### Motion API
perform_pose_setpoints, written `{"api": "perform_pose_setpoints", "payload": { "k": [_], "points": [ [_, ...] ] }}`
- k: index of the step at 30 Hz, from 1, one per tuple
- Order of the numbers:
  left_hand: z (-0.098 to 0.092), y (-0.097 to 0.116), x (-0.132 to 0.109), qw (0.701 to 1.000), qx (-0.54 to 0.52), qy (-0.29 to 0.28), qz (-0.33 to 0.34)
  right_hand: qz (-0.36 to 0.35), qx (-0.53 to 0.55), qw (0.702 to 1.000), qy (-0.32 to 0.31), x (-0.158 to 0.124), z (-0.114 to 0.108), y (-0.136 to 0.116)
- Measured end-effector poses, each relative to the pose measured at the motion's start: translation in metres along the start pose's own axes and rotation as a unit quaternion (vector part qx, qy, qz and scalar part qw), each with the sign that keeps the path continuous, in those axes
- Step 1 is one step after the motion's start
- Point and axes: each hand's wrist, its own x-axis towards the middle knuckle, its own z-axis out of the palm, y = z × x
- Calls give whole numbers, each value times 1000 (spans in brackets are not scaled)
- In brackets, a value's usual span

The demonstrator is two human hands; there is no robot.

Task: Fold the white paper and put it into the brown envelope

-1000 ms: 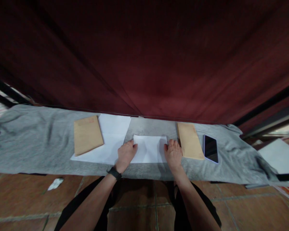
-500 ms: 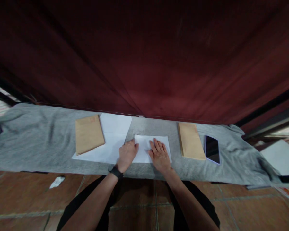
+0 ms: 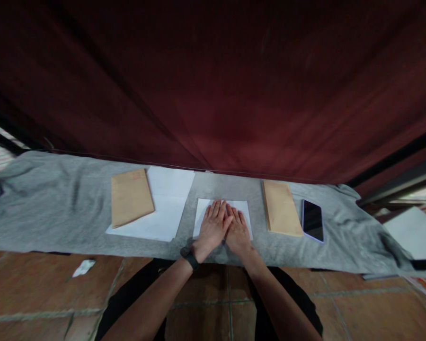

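Observation:
A folded white sheet of paper (image 3: 246, 214) lies on the grey cloth (image 3: 57, 208) in front of me. My left hand (image 3: 213, 226) and my right hand (image 3: 237, 228) both lie flat on it, side by side and touching, fingers stretched out. A black band sits on my left wrist (image 3: 189, 258). Neither hand holds anything.
Left of the sheet a brown envelope (image 3: 130, 196) lies on white papers (image 3: 165, 208). To the right lie another brown envelope (image 3: 281, 208) and a dark phone (image 3: 312, 220). A dark red curtain (image 3: 213, 85) hangs behind. A white paper scrap (image 3: 83, 268) lies on the tiled floor.
Both hands came from the sheet's side edges to its middle: first the right hand moved left onto the paper, then the left hand moved right beside it.

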Motion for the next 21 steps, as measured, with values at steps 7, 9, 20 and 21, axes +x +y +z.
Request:
{"api": "perform_pose_setpoints", "payload": {
  "k": [7,9,20,21],
  "points": [
    [10,-1,-3,998,41,-14,-41,14,-4,1000,20,1,3,0],
    [11,-4,-4,997,57,-11,-47,26,1,999,34,2,4,2],
    [13,-18,-9,989,133,12,-65,80,1,993,89,1,8,28],
    [13,-20,-9,988,135,14,-69,84,0,992,92,1,8,31]
  ]
}}
